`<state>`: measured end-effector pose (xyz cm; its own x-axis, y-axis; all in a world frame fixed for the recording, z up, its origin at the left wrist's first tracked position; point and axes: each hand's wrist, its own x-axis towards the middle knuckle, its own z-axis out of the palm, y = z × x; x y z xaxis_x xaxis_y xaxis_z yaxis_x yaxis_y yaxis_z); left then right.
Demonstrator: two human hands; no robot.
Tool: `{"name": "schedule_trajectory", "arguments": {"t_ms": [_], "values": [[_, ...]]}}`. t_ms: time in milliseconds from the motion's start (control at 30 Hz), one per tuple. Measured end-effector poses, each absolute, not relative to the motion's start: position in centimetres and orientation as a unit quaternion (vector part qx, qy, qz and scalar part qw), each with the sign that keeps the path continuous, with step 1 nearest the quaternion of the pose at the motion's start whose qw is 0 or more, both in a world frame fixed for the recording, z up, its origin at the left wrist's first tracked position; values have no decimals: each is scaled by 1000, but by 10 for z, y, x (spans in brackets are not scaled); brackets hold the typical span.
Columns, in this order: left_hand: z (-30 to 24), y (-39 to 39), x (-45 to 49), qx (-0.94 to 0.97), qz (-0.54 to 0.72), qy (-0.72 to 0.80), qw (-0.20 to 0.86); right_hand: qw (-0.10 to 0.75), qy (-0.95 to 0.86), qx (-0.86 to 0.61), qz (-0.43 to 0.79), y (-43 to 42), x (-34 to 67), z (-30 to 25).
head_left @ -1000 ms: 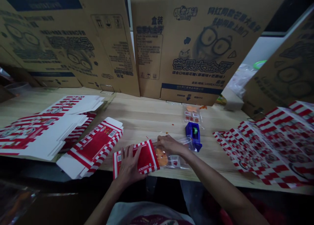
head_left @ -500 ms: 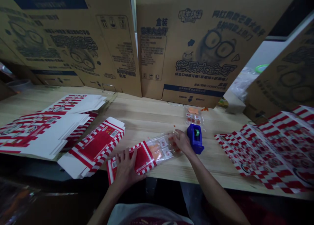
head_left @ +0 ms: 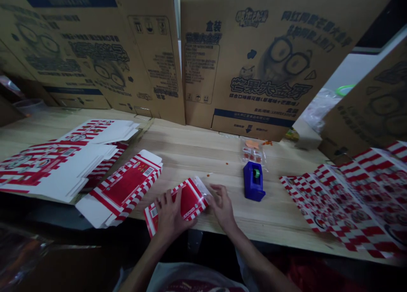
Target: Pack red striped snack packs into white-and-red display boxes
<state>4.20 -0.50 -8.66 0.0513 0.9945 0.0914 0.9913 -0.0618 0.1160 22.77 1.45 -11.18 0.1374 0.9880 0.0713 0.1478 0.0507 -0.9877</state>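
Note:
A red and white striped box point(head_left: 190, 200) lies near the table's front edge. My left hand point(head_left: 170, 213) is spread across it and grips it, thumb along the near side. From the box's right end sticks a short piece of a clear candy packet point(head_left: 201, 186); the rest of the packet is hidden inside. My right hand point(head_left: 222, 207) is at that end, thumb and bent fingers on the packet's edge. Right of it stands a blue tape dispenser point(head_left: 253, 188) with a green core. Behind the dispenser lies another clear candy packet point(head_left: 252, 151) with orange and red pieces.
To the left lie another formed striped box point(head_left: 122, 190) and a stack of flat printed cartons point(head_left: 63, 160). A heap of red and white checked packaging point(head_left: 352, 198) covers the right side. Large brown cardboard boxes point(head_left: 254, 63) wall off the back.
The packet has gone from lying mostly outside the box to almost wholly inside. My right hand has moved left with it, up to the box's end. My left hand stays on the box.

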Motion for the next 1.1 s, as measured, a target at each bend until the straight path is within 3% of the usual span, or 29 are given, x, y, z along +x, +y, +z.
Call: {"name": "schedule_trajectory", "arguments": {"t_ms": [67, 200, 300, 667, 867, 1100], "values": [[-85, -4, 43, 701, 87, 708, 6, 566, -471, -572, 361, 5, 230, -117], [-86, -1, 43, 682, 99, 724, 5, 586, -402, -531, 461, -6, 220, -133], [-88, 2, 39, 700, 71, 710, 33, 589, -391, -529, 470, -3, 214, -142], [-88, -7, 31, 737, 32, 674, 35, 496, -551, -575, 345, 8, 227, -131], [-96, -12, 32, 749, 33, 661, 22, 380, -592, -515, 491, 44, 219, -112], [-96, -9, 33, 757, 37, 652, 7, 394, -502, -487, 597, 56, 219, -124]]}}
